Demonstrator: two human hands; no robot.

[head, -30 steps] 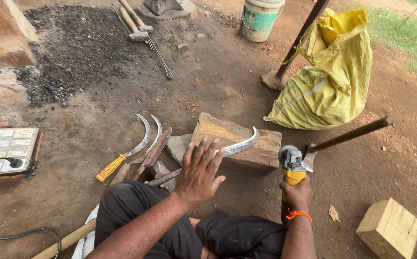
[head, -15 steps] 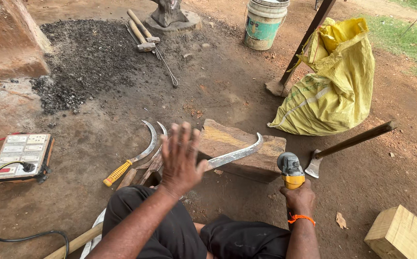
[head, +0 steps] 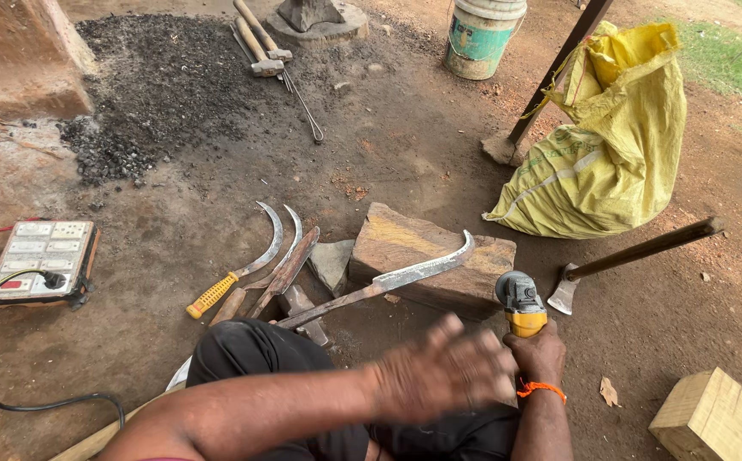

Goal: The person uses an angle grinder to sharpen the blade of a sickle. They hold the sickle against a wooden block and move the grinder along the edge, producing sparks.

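The left hand (head: pixel 443 376) has swept right off the curved blade (head: pixel 388 280), now blurred with fingers released beside the right hand (head: pixel 537 352), which grasps the grinder (head: pixel 521 300) upright by the stone block (head: pixel 426 256).

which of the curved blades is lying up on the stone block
The long blade, its hooked tip resting on the stone block. The two sickles to its left lie flat on the dirt, one with a yellow handle.
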